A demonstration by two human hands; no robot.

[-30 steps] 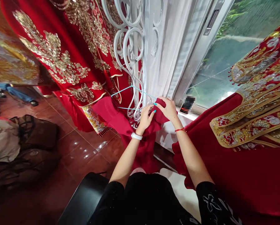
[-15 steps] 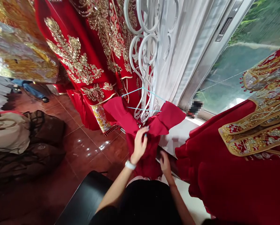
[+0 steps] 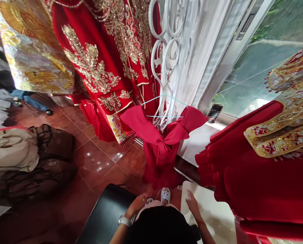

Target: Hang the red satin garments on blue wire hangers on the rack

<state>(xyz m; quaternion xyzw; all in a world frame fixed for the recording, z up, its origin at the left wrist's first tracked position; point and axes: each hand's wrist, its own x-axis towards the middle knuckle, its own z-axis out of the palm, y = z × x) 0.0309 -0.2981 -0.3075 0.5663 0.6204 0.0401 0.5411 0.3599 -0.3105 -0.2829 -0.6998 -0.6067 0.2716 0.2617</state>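
A red dress [image 3: 161,149] with wide ruffled shoulders and a knot at the chest hangs on a thin light-blue hanger [image 3: 175,98]. White scroll metalwork [image 3: 171,51] stands behind it. My left hand [image 3: 140,203], below a wrist with a white watch, is over the black seat, apart from the dress; its fingers are loosely extended and nothing shows in them. Over the pale bench, my right hand [image 3: 192,204] has its fingers apart, slightly blurred, and holds nothing.
A black padded seat [image 3: 108,210] is at my left and a pale bench [image 3: 209,210] at my right. Brown and beige bags [image 3: 52,145] lie on the tiled floor. Embroidered red garments [image 3: 90,67] hang at left, more red cloth [image 3: 263,189] at right. A person's legs [image 3: 36,101] show far left.
Both hands have drawn back toward my body. My left hand has left the dress front, where it was touching. The view has shifted, and my shoes now show below the dress.
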